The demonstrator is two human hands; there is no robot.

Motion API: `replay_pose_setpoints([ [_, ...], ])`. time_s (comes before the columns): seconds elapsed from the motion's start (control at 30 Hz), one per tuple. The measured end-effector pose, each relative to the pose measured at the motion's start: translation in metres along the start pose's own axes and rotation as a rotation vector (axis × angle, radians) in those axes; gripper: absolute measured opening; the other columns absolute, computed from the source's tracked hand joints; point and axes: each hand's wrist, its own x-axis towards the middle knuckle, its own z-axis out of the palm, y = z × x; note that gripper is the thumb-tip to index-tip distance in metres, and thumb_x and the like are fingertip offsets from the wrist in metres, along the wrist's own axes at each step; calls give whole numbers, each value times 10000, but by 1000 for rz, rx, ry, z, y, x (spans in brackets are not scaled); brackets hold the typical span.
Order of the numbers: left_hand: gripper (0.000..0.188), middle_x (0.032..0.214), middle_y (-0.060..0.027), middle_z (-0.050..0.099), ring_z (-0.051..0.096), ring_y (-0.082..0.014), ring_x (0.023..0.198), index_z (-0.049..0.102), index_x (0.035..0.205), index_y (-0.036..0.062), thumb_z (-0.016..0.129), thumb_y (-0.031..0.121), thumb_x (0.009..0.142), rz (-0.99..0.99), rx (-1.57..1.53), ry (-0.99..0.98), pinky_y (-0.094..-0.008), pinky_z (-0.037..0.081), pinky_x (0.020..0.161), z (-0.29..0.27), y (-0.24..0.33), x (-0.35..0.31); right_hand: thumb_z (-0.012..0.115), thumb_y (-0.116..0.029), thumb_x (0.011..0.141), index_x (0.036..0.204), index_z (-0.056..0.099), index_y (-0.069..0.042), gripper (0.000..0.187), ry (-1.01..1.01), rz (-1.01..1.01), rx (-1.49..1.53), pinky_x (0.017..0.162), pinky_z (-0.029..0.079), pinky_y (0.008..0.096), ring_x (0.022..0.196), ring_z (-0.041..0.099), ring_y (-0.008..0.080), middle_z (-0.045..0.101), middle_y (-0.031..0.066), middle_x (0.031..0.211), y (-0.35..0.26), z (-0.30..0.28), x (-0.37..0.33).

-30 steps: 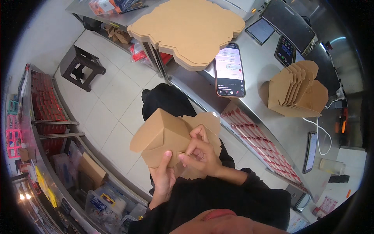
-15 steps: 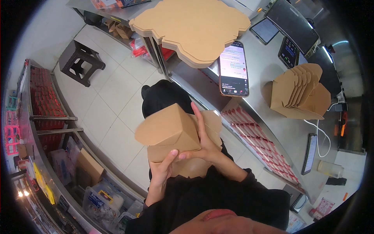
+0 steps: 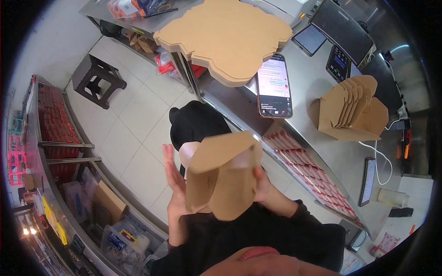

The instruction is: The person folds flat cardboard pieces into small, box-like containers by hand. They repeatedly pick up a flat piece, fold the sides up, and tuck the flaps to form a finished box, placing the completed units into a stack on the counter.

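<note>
A brown cardboard food box (image 3: 230,188), folded up with its flaps standing open, is in front of my body above my lap. My right hand (image 3: 263,185) grips its right wall, with part of the fingers hidden behind the card. On the other side, my left hand (image 3: 175,184) has its fingers stretched out along the box's left side; whether the palm touches it I cannot tell. Motion slightly blurs the box. A stack of flat cardboard blanks (image 3: 230,37) lies on the metal table beyond. Several folded boxes (image 3: 352,110) sit nested together at the right.
A lit phone (image 3: 275,87) lies on the metal table (image 3: 306,110) beside the blanks. Farther right are a tablet (image 3: 310,39), another phone (image 3: 367,181) and a white cable (image 3: 382,163). A dark plastic stool (image 3: 97,83) stands on the tiled floor; shelves (image 3: 69,161) line the left.
The box has turned so that its open inside faces up toward me. My left hand has come off its front edge with fingers straightened, and my right hand has shifted to the right wall.
</note>
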Motion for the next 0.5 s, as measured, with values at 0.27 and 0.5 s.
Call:
replay_pose_setpoints([
  [0.27,1151,1498,-131,320,434,-270,1333,144,1560,96,879,304,699,-346,-197,77,-428,348,1144,-10,-18,-18,690,-248,913,1323,559,-101,454,469,-668,-1636,592,437,277,761,558,157,576,64,1053,-35,95,-6],
  [0.5,1306,1468,-99,311,375,-258,1361,137,1557,97,948,356,566,-386,116,112,-415,335,1136,3,1,1,665,-277,914,1227,669,-110,355,995,-1182,-2337,967,353,422,1155,427,334,463,174,1272,-92,110,6],
])
